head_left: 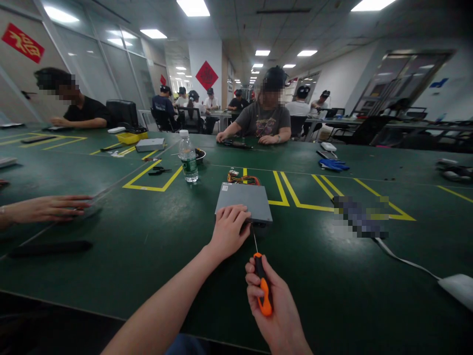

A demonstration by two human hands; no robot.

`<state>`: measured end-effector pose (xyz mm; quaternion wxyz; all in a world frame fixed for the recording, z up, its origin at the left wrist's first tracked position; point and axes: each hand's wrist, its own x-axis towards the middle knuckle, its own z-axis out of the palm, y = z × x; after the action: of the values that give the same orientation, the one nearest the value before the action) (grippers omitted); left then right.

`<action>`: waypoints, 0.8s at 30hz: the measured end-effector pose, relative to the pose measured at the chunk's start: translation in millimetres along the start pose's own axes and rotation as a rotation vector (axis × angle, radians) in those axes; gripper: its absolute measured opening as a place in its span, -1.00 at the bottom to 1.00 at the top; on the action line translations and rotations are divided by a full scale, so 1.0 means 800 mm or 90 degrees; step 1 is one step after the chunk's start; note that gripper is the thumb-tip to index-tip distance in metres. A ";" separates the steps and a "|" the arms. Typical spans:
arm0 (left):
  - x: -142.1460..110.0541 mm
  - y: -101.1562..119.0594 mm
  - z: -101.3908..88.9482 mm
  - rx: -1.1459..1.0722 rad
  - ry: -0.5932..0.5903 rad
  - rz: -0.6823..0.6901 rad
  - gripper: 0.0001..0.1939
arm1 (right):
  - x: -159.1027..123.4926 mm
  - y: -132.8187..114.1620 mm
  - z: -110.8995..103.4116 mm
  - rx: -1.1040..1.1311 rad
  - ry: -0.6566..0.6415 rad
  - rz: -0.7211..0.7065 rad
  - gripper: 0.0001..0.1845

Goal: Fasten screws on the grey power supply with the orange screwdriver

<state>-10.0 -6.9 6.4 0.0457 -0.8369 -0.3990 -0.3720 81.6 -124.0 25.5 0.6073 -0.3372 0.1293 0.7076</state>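
Wraps fingers of right hand (278, 303) round screwdriver (263, 283), pointed to 12 o'clock toward near face of box (247, 196); cannot tell about contact. Spreads fingers of left hand (229, 230) over box top, at near edge. As for box: looks metal-cased and stiff, probably fairly heavy, perhaps slick. Best held by flanks at 9 and 3 o'clock, off wires (248, 179) at 12, likely the fragile part. Lies on table (129, 266) under left fingertips, at 11 o'clock from right fingers.

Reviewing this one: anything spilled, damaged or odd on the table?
No spill or damage stands out by the power supply or screwdriver. One oddity: pixelation covers the dark object at right, so its condition cannot be judged.
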 end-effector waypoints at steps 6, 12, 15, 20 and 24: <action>0.000 -0.001 0.001 0.005 0.006 0.001 -0.82 | 0.005 0.000 -0.001 -0.010 -0.035 0.009 -0.72; 0.001 -0.001 0.001 0.001 -0.004 0.001 -0.83 | -0.001 0.000 -0.009 -0.059 -0.018 -0.006 -0.68; 0.001 -0.001 0.000 -0.002 -0.001 0.003 -0.82 | -0.006 -0.003 -0.018 -0.091 -0.009 -0.022 -0.67; 0.001 -0.001 -0.001 -0.007 -0.003 0.004 -0.81 | -0.003 -0.015 -0.027 -0.088 -0.013 -0.072 -0.72; 0.001 0.000 -0.002 -0.003 -0.009 0.003 -0.82 | -0.001 -0.019 -0.029 -0.089 -0.014 -0.093 -0.72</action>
<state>-10.7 -6.8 8.0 0.0413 -0.8404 -0.3966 -0.3669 103.9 -135.2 12.5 0.6337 -0.3797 0.0481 0.6722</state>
